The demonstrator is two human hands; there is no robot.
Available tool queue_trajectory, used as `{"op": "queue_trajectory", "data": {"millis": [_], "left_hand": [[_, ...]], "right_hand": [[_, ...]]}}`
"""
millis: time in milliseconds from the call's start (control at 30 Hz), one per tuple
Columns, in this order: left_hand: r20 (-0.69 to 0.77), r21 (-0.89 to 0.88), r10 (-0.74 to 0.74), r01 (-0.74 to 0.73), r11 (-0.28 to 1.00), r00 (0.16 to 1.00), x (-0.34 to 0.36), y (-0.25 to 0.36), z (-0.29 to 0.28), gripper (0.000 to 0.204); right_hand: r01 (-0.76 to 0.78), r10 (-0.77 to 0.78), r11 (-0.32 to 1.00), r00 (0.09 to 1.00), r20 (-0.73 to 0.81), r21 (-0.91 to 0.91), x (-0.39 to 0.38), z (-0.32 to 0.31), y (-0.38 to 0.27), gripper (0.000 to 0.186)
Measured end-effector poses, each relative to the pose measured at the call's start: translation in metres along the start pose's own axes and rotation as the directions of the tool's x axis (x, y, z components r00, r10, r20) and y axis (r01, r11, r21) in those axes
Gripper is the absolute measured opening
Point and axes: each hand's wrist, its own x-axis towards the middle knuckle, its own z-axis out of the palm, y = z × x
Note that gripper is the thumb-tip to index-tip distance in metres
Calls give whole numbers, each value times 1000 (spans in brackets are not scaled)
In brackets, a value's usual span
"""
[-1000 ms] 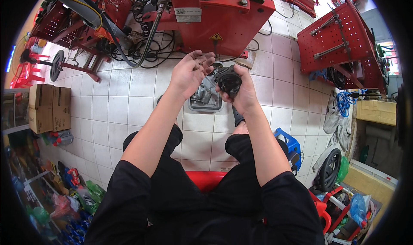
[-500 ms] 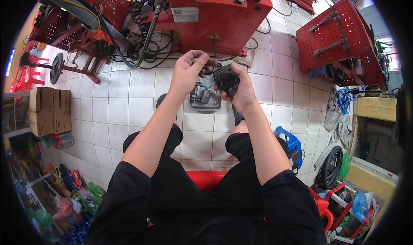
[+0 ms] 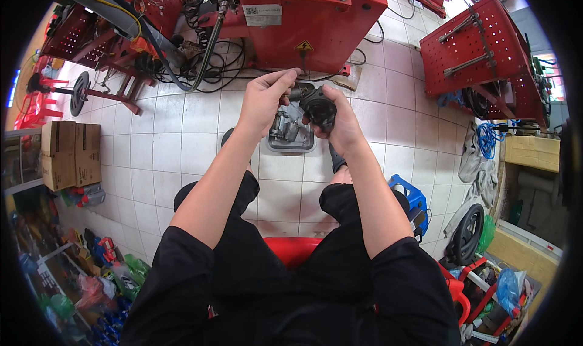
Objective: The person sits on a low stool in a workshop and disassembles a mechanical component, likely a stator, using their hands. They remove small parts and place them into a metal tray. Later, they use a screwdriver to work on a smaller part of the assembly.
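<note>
My right hand [image 3: 342,122] is wrapped round a black, rounded mechanical part [image 3: 318,110], thumb on top, holding it up in front of my knees. A short dark metal stub [image 3: 296,94] shows at that part's left side. Close to the stub is my left hand [image 3: 266,100], its thumb and forefinger pinched together and the other fingers curled. Whatever lies in this pinch is hidden or too small to tell. Below both hands a grey plastic tray [image 3: 290,150] rests on the tiled floor, with several metal parts [image 3: 291,131] in it.
A red machine [image 3: 303,33] stands ahead, black hoses and cables [image 3: 209,72] beside it. Red perforated tool stands flank it at left [image 3: 161,6] and right [image 3: 480,60]. Cardboard boxes [image 3: 59,156] are at the left; a blue case [image 3: 413,203] sits near my right knee.
My left thumb and forefinger have straightened and point farther forward. The black part has shifted slightly left in my right hand's grip, and its metal stub shows more plainly.
</note>
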Motion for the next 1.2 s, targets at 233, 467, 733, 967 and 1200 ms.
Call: {"op": "queue_trajectory", "data": {"millis": [233, 467, 733, 967, 1200], "left_hand": [[117, -307, -115, 146, 940, 986, 3, 2, -8, 31], [101, -287, -35, 63, 956, 994, 3, 0, -7, 29], [141, 154, 221, -242, 958, 965, -2, -1, 4, 20], [193, 370, 283, -337, 866, 940, -5, -2, 2, 16], [228, 263, 194, -252, 931, 954, -3, -3, 0, 17]], "right_hand": [[-9, 9, 1000, 1000, 1, -9, -2, 0, -1, 46], [-13, 13, 1000, 1000, 1, -8, -2, 1, -2, 46], [5, -5, 1000, 1000, 4, 29, -3, 2, -2, 42], [-6, 2, 999, 997, 81, 39, -3, -3, -1, 39], [4, -4, 1000, 997, 72, -4, -4, -2, -2, 37]]}}
